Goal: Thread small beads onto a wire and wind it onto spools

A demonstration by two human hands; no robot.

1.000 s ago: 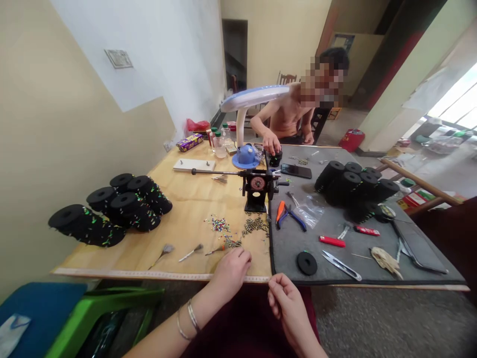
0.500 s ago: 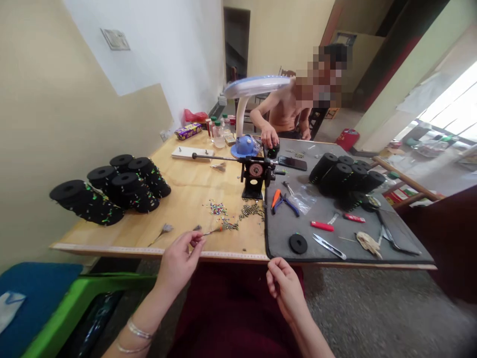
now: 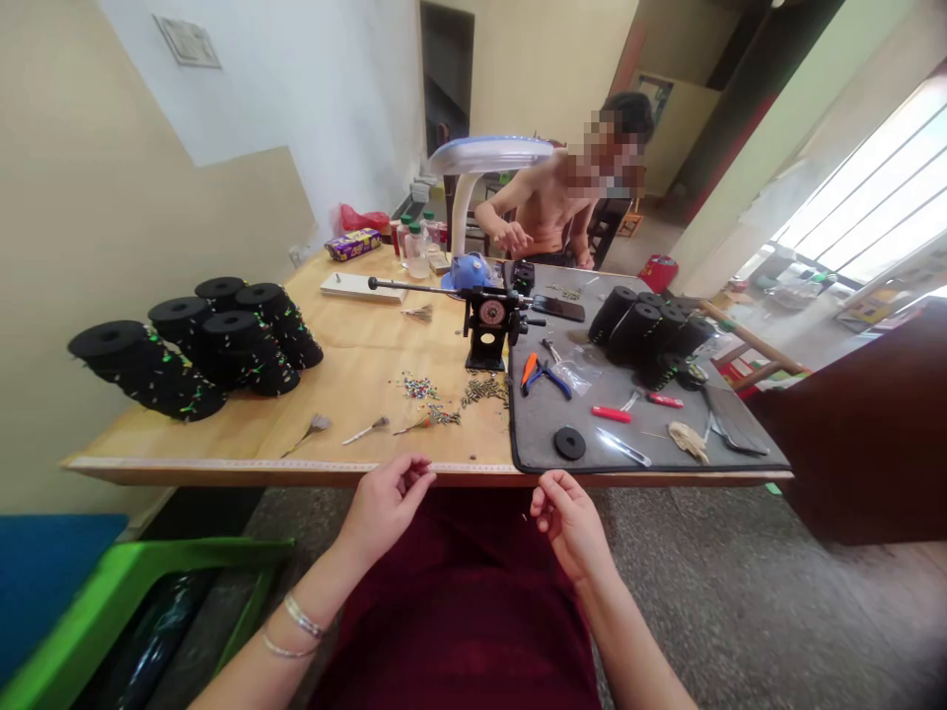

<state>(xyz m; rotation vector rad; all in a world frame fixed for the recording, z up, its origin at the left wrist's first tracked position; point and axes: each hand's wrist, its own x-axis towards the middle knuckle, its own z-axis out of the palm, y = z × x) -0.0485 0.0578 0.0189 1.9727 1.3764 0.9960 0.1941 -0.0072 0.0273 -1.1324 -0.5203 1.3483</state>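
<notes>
Hands hovered side by side above a dark red lap, just short of the near edge of the table: the left hand, with two thin bracelets on its wrist, and the right hand. Each grip was pinched closed, thumb tip against forefinger tip, and I could not tell whether anything fine lay between them. Neither hand touched the table. Nearest to them, on the wood just behind the edge, lay three small feathered pieces in a row, well clear of both hands. Behind those sat one scatter of coloured beads and one heap of small metal parts. Five stacks of black spools stood at the left, and another cluster of black spools, at least five, on the grey mat at the right. One hand-cranked winder stood mid-table. The mat also carried one pair of pliers, two red lighters, one black disc, one pair of snips and one phone. At the far end sat another person, one hand raised beside a single lamp.
</notes>
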